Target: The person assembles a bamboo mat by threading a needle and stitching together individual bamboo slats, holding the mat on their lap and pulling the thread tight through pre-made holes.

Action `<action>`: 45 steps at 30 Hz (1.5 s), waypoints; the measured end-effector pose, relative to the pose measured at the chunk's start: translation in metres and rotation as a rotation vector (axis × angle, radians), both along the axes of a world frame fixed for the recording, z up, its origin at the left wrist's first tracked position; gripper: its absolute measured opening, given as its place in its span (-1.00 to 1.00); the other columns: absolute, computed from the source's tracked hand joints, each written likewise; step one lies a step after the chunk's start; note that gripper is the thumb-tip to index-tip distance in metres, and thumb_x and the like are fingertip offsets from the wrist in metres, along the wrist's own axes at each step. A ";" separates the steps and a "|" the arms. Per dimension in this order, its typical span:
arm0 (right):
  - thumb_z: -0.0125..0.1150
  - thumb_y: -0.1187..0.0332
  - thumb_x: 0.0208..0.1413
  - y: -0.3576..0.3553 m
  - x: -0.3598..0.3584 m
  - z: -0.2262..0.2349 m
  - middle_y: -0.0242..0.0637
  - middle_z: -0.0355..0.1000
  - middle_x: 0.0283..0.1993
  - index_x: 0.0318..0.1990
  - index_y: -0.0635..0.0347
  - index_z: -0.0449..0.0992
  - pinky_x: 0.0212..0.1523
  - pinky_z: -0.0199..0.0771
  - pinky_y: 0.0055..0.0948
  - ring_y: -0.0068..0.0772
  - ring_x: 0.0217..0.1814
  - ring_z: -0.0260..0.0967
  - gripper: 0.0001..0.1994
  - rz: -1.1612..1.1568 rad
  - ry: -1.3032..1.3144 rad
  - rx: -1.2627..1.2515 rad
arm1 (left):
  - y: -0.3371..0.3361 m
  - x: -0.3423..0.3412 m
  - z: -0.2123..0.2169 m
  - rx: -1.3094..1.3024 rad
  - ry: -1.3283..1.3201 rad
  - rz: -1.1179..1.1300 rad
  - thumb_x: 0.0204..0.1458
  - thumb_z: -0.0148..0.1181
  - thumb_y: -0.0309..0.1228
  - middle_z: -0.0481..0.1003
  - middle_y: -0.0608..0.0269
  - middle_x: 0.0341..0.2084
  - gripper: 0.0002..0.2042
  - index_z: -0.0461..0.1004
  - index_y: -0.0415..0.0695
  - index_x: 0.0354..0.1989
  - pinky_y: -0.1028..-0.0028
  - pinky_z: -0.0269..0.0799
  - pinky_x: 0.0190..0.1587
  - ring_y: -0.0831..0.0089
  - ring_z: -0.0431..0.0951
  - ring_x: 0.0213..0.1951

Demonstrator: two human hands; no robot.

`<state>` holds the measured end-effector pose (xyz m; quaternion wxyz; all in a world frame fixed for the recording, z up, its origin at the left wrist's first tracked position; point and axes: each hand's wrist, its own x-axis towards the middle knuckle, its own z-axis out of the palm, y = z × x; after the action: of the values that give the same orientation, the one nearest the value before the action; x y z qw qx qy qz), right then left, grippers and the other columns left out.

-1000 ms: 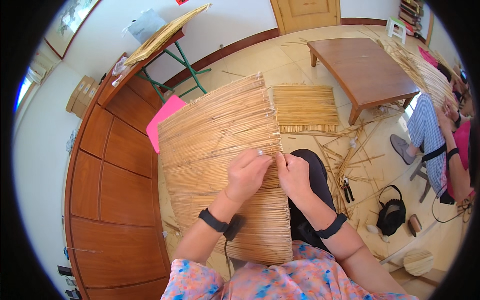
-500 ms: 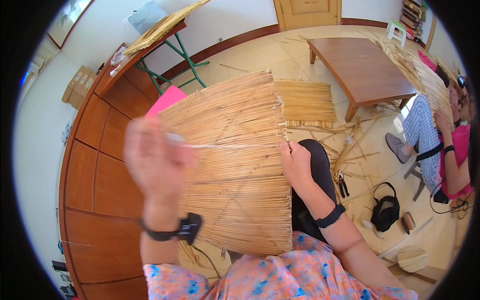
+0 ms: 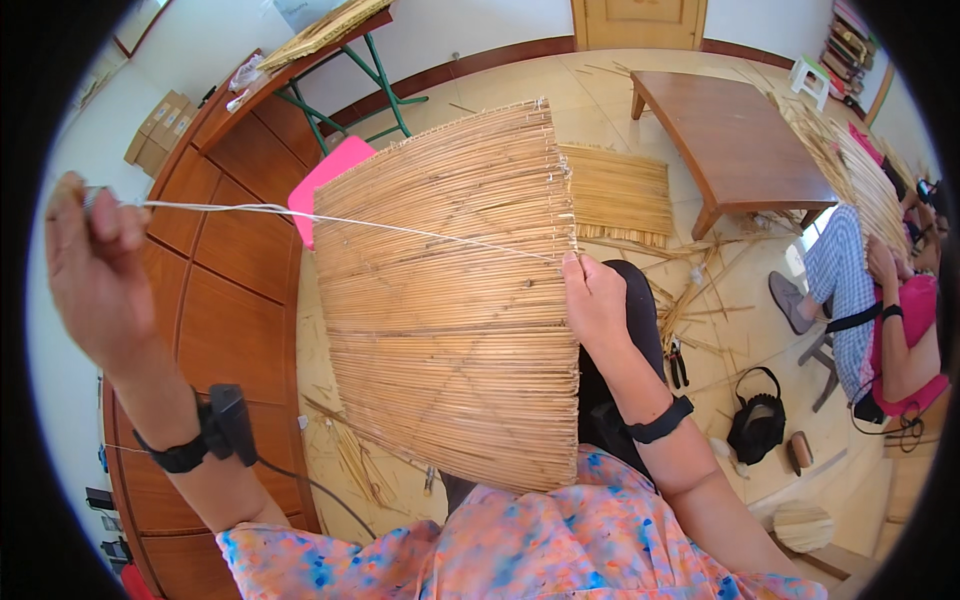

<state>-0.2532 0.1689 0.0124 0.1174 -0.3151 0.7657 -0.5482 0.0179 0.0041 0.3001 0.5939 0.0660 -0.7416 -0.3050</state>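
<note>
A stiff mat of thin straw-coloured stalks (image 3: 445, 300) rests across my lap, its right edge bound with white stitches. My left hand (image 3: 95, 265) is raised at the far left, fingers closed on a white thread (image 3: 380, 226). Something silvery shows between those fingers, too small to make out. Doubled near my left hand, the thread stretches taut across the mat to its right edge. There my right hand (image 3: 598, 298) pinches the mat's border, thumb on top, where the thread ends.
A second stalk mat (image 3: 615, 192) lies on the floor beyond, near a low wooden table (image 3: 730, 140). Loose stalks, pliers (image 3: 679, 365) and a black bag (image 3: 757, 418) are scattered at right. Another person (image 3: 890, 300) sits at far right. A pink stool (image 3: 332, 180) stands behind the mat.
My left hand has swung outward to the far left, drawing the thread out longer across the mat. My right hand keeps its grip on the mat's edge. The view has shifted slightly.
</note>
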 end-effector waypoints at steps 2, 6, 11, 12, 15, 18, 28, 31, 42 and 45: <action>0.07 0.19 0.23 0.006 -0.007 -0.002 0.01 0.35 -0.61 -0.50 0.39 0.41 -0.44 0.32 -0.25 -0.11 -0.58 0.29 -0.60 0.023 -0.094 0.013 | 0.008 -0.027 -0.033 0.115 -0.050 0.260 0.34 -0.07 -0.27 0.39 0.35 -0.51 -0.77 0.44 -0.15 -0.19 0.65 0.23 -0.49 0.61 0.27 -0.63; 0.18 0.20 0.18 0.015 0.000 0.008 -0.17 0.35 -0.64 -0.51 0.37 0.41 -0.49 0.28 -0.34 -0.36 -0.60 0.24 -0.63 0.096 -0.112 -0.005 | 0.040 -0.066 -0.100 0.222 -0.396 0.258 0.26 0.03 -0.47 0.46 0.32 -0.45 -0.88 0.49 -0.21 -0.24 0.62 0.39 -0.46 0.58 0.44 -0.54; 0.20 0.25 0.18 0.013 0.009 0.009 -0.36 0.27 -0.67 -0.55 0.33 0.32 -0.57 0.16 -0.47 -0.64 -0.60 0.07 -0.63 0.078 -0.196 -0.064 | 0.065 -0.099 -0.171 0.051 -0.786 -0.014 0.06 0.15 -0.67 0.48 0.22 -0.46 -0.88 0.56 -0.25 -0.27 0.53 0.44 -0.45 0.49 0.51 -0.50; 0.20 0.25 0.18 0.013 0.008 0.005 -0.36 0.27 -0.67 -0.55 0.33 0.32 -0.57 0.16 -0.47 -0.64 -0.60 0.07 -0.63 0.075 -0.194 -0.057 | 0.066 -0.106 -0.186 -0.027 -0.821 -0.041 0.05 0.16 -0.66 0.49 0.19 -0.47 -0.89 0.57 -0.25 -0.28 0.50 0.44 -0.45 0.44 0.52 -0.51; 0.17 0.28 0.21 0.011 0.004 -0.009 -0.43 0.15 -0.69 -0.58 0.30 0.25 -0.60 0.06 -0.51 -0.70 -0.58 -0.04 -0.61 0.034 -0.278 -0.163 | 0.072 -0.127 -0.207 -0.142 -0.821 -0.072 0.05 0.20 -0.60 0.51 0.10 -0.49 -0.93 0.56 -0.22 -0.30 0.42 0.44 -0.46 0.26 0.54 -0.51; 0.15 0.31 0.22 0.010 0.004 -0.013 -0.48 0.06 -0.69 -0.59 0.28 0.21 -0.61 0.00 -0.50 -0.71 -0.57 -0.09 -0.61 0.030 -0.270 -0.166 | 0.069 -0.135 -0.215 -0.174 -0.904 -0.053 0.07 0.21 -0.50 0.50 0.06 -0.54 -0.96 0.52 -0.17 -0.33 0.33 0.41 -0.49 0.12 0.52 -0.52; 0.17 0.33 0.21 0.009 0.004 -0.015 -0.52 0.05 -0.68 -0.59 0.28 0.24 -0.62 -0.06 -0.54 -0.75 -0.57 -0.10 -0.63 0.024 -0.274 -0.216 | 0.065 -0.140 -0.209 -0.218 -1.122 0.043 0.11 0.18 -0.42 0.47 0.07 -0.66 -0.94 0.46 -0.10 -0.31 0.21 0.38 -0.55 0.05 0.49 -0.59; 0.24 0.34 0.17 0.009 0.005 -0.017 -0.54 0.16 -0.67 -0.53 0.30 0.37 -0.62 -0.01 -0.59 -0.80 -0.58 -0.04 -0.71 0.049 -0.366 -0.244 | 0.064 -0.140 -0.210 -0.249 -1.151 0.051 0.11 0.17 -0.43 0.45 0.05 -0.68 -0.94 0.47 -0.10 -0.28 0.20 0.39 -0.54 0.04 0.49 -0.59; 0.31 0.40 0.10 0.010 0.008 -0.014 -0.48 0.45 -0.59 -0.32 0.34 0.57 -0.58 0.19 -0.66 -0.84 -0.57 0.17 -0.85 0.086 -0.455 -0.294 | 0.068 -0.143 -0.201 -0.440 -1.159 0.139 -0.06 0.12 -0.50 0.44 0.22 -0.63 -0.87 0.50 -0.04 -0.32 0.23 0.39 -0.65 0.17 0.54 -0.61; 0.31 0.40 0.10 0.011 0.007 -0.015 -0.48 0.43 -0.61 -0.33 0.34 0.57 -0.59 0.18 -0.66 -0.84 -0.57 0.16 -0.85 0.082 -0.431 -0.269 | 0.069 -0.145 -0.200 -0.455 -1.158 0.140 -0.07 0.14 -0.49 0.42 0.24 -0.64 -0.92 0.49 -0.05 -0.38 0.23 0.38 -0.65 0.18 0.52 -0.63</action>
<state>-0.2459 0.1798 -0.0028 0.2568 -0.2346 0.6298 -0.6945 -0.1270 0.0727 0.1000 0.1135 0.1409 -0.9834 -0.0144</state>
